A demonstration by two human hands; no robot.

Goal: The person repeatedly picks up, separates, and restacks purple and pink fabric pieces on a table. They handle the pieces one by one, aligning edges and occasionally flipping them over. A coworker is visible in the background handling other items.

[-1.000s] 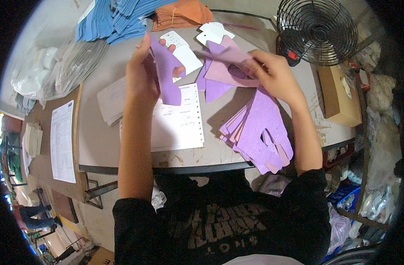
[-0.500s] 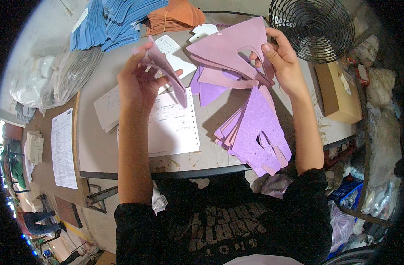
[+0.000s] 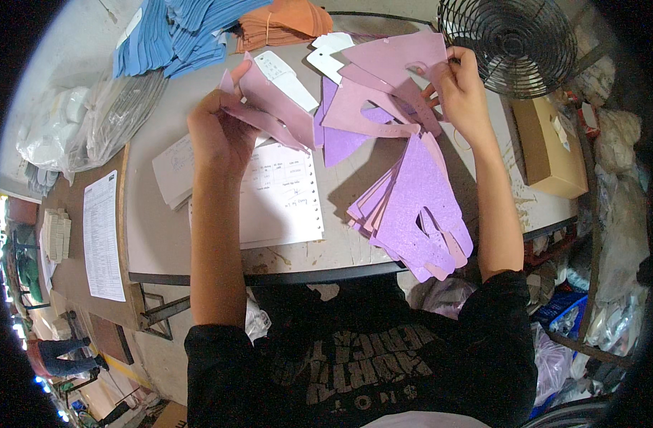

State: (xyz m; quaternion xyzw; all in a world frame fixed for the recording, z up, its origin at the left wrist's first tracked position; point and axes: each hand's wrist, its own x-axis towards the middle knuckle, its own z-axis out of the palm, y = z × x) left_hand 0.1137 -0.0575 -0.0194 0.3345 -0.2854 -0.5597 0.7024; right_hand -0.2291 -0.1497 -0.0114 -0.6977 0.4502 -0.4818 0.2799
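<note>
L to R: L hand [image 3: 223, 135], our fingers pinching bent pink pcs [image 3: 269, 100]; on worktop [image 3: 155, 246], loose purple pcs [image 3: 341, 148] plus fanned pile [image 3: 430, 189], unheld, so we judge handling part done; R hand [image 3: 458, 93], fingers gripping flat pink pc [image 3: 394, 55].

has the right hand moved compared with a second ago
Yes. The right hand has moved rightward and away from the body, closer to the fan.
</note>
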